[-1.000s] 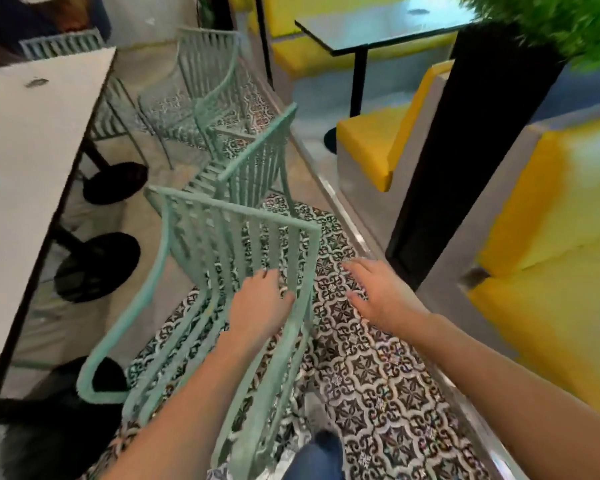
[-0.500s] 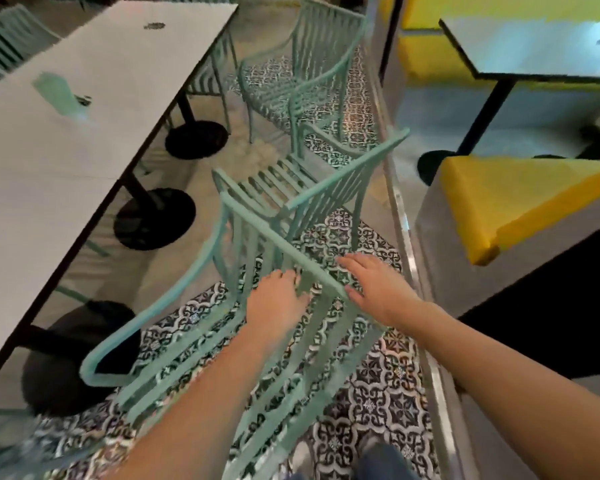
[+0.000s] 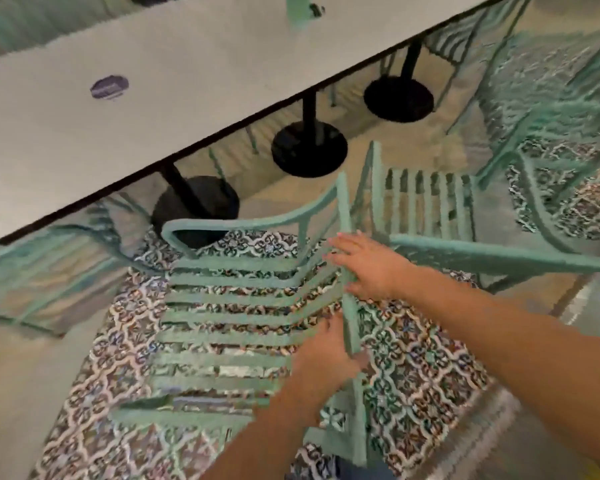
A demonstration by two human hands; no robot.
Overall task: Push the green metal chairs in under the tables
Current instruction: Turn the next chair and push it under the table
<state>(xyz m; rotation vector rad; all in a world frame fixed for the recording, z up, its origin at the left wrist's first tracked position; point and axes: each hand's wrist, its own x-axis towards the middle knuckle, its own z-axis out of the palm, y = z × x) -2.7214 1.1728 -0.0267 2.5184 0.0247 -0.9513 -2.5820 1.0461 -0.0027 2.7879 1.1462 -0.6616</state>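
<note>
Both hands on blurred green chair.

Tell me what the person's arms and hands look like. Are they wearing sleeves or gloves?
No gloves and no sleeves in view. The left hand and right hand are both bare, and both forearms are bare as far as the picture shows. I see no watch, bracelet or rings, though the picture is blurry. The fingers look short and bare.

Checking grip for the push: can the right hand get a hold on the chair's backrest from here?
Probably yes. The right hand already lies on the chair backrest's top rail with straight fingers, nothing between them. The left hand is on the same rail, lower down.
</note>
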